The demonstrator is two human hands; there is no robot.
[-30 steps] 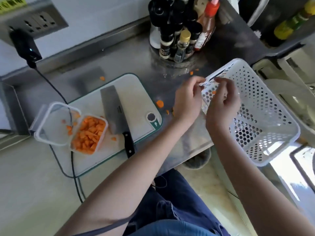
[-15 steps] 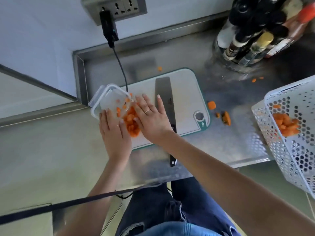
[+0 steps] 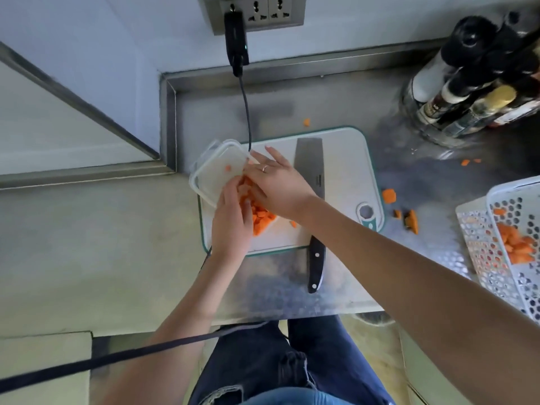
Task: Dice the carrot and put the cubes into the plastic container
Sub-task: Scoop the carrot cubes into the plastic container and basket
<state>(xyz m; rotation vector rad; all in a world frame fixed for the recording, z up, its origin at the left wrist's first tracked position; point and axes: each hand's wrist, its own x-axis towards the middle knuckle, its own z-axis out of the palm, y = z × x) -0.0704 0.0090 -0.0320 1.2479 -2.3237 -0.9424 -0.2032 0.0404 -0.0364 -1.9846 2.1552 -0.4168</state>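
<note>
Two hands meet over the small clear plastic container (image 3: 260, 220) heaped with orange carrot cubes (image 3: 258, 219), which sits on the left part of the white, teal-edged plastic cutting board (image 3: 344, 171). Your left hand (image 3: 232, 226) lies over the near-left side of the container, fingers reaching forward onto the cubes; whether it grips the rim or only presses there is hidden. Your right hand (image 3: 277, 182) spreads flat with relaxed fingers across the far side, fingertips touching the translucent hinged lid (image 3: 217, 171), which stands swung open to the left with one cube stuck on it.

The dicing looks done, so you appear to be at the packing step: settling the cubes down and readying the lid. The steel cleaver with a black handle (image 3: 311, 182) lies idle on the board just right of your right hand, its handle hanging over the near edge.

Some carrot remains outside: loose pieces (image 3: 390, 195) on the steel counter right of the board, and a pile of cubes (image 3: 515, 244) in the white perforated plastic basket (image 3: 526, 206) at the far right. The next move likely calls for levelling the heap so that nothing spills, then fetching the basket's cubes, if the container has room for them.
</note>
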